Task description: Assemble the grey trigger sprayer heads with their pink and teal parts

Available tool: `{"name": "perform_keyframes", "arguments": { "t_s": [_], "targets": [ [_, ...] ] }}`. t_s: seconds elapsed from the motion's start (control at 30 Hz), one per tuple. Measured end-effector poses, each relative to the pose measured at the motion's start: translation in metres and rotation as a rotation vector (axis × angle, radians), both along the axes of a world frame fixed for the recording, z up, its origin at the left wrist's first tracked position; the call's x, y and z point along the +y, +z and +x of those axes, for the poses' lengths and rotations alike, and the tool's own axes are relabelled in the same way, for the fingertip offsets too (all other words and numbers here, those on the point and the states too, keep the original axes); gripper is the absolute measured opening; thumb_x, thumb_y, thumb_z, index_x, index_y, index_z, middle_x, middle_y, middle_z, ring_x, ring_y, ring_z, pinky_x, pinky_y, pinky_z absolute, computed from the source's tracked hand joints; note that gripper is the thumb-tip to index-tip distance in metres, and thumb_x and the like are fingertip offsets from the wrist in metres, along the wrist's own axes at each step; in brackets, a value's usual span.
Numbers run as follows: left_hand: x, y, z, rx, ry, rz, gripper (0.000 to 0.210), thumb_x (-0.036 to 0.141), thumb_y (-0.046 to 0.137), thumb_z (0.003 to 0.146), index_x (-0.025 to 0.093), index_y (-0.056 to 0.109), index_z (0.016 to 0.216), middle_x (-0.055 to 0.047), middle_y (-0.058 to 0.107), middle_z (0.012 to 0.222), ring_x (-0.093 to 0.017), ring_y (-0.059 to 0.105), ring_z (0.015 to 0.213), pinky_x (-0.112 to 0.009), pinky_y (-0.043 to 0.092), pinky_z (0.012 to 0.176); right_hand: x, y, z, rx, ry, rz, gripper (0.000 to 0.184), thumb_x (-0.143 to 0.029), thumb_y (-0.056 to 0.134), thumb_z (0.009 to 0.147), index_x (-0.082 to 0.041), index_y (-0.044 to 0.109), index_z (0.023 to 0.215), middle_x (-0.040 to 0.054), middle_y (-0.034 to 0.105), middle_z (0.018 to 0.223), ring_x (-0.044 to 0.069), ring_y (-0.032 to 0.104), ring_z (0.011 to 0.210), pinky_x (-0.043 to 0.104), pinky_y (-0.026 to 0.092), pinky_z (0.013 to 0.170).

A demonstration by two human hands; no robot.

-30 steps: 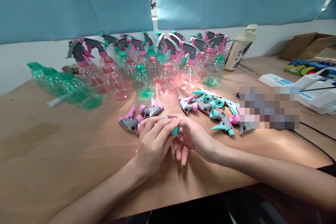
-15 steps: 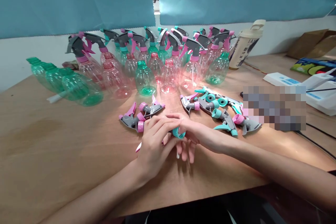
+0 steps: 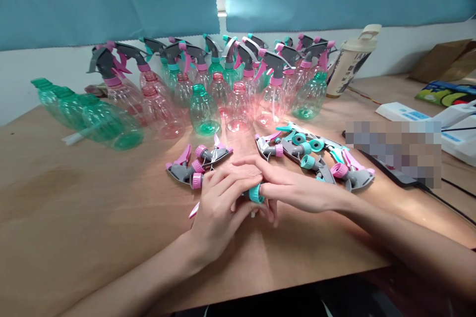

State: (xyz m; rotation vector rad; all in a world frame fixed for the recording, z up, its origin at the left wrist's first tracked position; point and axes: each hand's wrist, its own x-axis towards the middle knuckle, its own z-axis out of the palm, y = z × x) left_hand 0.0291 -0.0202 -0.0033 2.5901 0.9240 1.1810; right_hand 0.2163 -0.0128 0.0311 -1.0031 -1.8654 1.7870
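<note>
Just above the table's front part, my left hand (image 3: 217,203) is wrapped round a trigger spray head, most of which it hides. Only the teal screw collar (image 3: 256,193) of that spray head shows plainly. My right hand (image 3: 297,189) closes on the same piece from the right, thumb against the collar and fingers overlapping those of my left hand. Left of the hands lie spray heads with pink collars (image 3: 196,181). To their right is a loose group of grey spray heads with teal collars (image 3: 307,161) and pink collars (image 3: 339,170).
Several clear green bottles (image 3: 204,111) and pink bottles (image 3: 238,109) stand behind, many with spray heads on. Green bottles (image 3: 107,124) lean at the left. A cream tumbler (image 3: 351,67), a white power strip (image 3: 403,111) and a blurred dark device (image 3: 401,176) are at the right.
My right hand has rolled over and its thumb now presses at the teal collar, where its fingers hung lower before. The collar has tilted and dropped slightly. My left hand keeps its hold.
</note>
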Motion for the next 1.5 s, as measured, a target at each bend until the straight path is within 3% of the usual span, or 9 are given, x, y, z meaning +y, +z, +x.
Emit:
{"name": "perform_keyframes", "arguments": {
  "t_s": [0.13, 0.27, 0.43, 0.73, 0.9, 1.07, 1.2, 1.33, 1.5],
  "targets": [
    [0.002, 0.002, 0.001, 0.048, -0.028, 0.049, 0.020, 0.022, 0.063, 0.087, 0.017, 0.064, 0.107, -0.004, 0.073, 0.101, -0.020, 0.062, 0.090, -0.036, 0.038, 0.083, 0.008, -0.004, 0.008, 0.099, 0.122, -0.150, 0.059, -0.014, 0.038, 0.087, -0.025, 0.020, 0.142, -0.0054, 0.062, 0.066, 0.017, 0.068, 0.061, 0.037, 0.054, 0.070],
    [0.006, 0.004, 0.000, 0.167, -0.024, 0.212, 0.019, 0.023, 0.059, 0.091, 0.016, 0.063, 0.108, -0.004, 0.074, 0.102, -0.019, 0.062, 0.088, -0.036, 0.034, 0.081, 0.014, -0.011, 0.012, 0.153, 0.152, -0.149, 0.053, -0.013, 0.038, 0.089, -0.026, 0.028, 0.139, -0.0073, 0.062, 0.066, 0.014, 0.069, 0.061, 0.040, 0.053, 0.079],
    [0.009, 0.006, -0.002, 0.233, 0.001, 0.247, 0.019, 0.022, 0.052, 0.094, 0.015, 0.062, 0.110, -0.003, 0.074, 0.100, -0.019, 0.061, 0.087, -0.036, 0.033, 0.077, 0.016, -0.021, 0.014, 0.205, 0.161, -0.194, 0.048, -0.019, 0.033, 0.095, -0.021, 0.023, 0.142, -0.0040, 0.062, 0.071, 0.016, 0.070, 0.069, 0.041, 0.053, 0.080],
    [0.013, 0.002, 0.001, 0.317, 0.001, 0.312, 0.024, 0.018, 0.040, 0.099, 0.012, 0.062, 0.107, -0.003, 0.073, 0.098, -0.019, 0.058, 0.084, -0.037, 0.035, 0.080, 0.012, -0.031, 0.009, 0.258, 0.105, -0.146, 0.044, -0.033, 0.035, 0.099, -0.014, 0.027, 0.137, -0.0018, 0.060, 0.072, 0.017, 0.068, 0.076, 0.041, 0.052, 0.083],
    [0.016, 0.000, 0.001, 0.353, 0.040, 0.313, 0.028, 0.022, 0.037, 0.100, 0.012, 0.061, 0.109, -0.004, 0.073, 0.102, -0.019, 0.058, 0.083, -0.036, 0.034, 0.078, 0.014, -0.041, 0.005, 0.236, -0.026, -0.103, 0.040, -0.026, 0.035, 0.098, -0.015, 0.028, 0.136, -0.0057, 0.054, 0.066, 0.014, 0.065, 0.068, 0.033, 0.053, 0.073],
    [0.020, -0.004, -0.002, 0.293, 0.017, 0.293, 0.019, 0.019, 0.050, 0.095, 0.013, 0.061, 0.110, -0.002, 0.073, 0.100, -0.018, 0.059, 0.084, -0.035, 0.034, 0.079, 0.018, -0.037, 0.007, 0.169, 0.021, -0.095, 0.041, -0.020, 0.036, 0.097, -0.015, 0.030, 0.137, -0.0037, 0.059, 0.069, 0.014, 0.065, 0.076, 0.036, 0.050, 0.085],
    [0.021, -0.004, -0.004, 0.269, 0.035, 0.246, 0.018, 0.021, 0.055, 0.093, 0.014, 0.063, 0.108, -0.002, 0.074, 0.096, -0.019, 0.062, 0.086, -0.035, 0.035, 0.082, 0.022, -0.029, 0.014, 0.144, -0.009, -0.190, 0.046, -0.019, 0.043, 0.095, -0.016, 0.031, 0.138, -0.0007, 0.063, 0.082, 0.015, 0.067, 0.083, 0.039, 0.050, 0.088],
    [0.020, 0.002, -0.004, 0.226, 0.070, 0.233, 0.019, 0.024, 0.057, 0.092, 0.016, 0.064, 0.108, -0.002, 0.074, 0.096, -0.018, 0.063, 0.084, -0.035, 0.035, 0.081, 0.027, -0.025, 0.022, 0.126, -0.054, -0.192, 0.045, -0.023, 0.054, 0.091, -0.015, 0.041, 0.134, 0.0030, 0.068, 0.085, 0.016, 0.069, 0.085, 0.036, 0.051, 0.087],
    [0.019, 0.006, -0.005, 0.182, 0.112, 0.236, 0.019, 0.023, 0.061, 0.090, 0.019, 0.064, 0.108, -0.001, 0.074, 0.090, -0.017, 0.064, 0.080, -0.034, 0.036, 0.079, 0.033, -0.022, 0.026, 0.095, -0.113, -0.086, 0.028, -0.026, 0.063, 0.086, -0.015, 0.063, 0.112, 0.0007, 0.071, 0.079, 0.012, 0.068, 0.077, 0.030, 0.052, 0.083]
  ]
}}
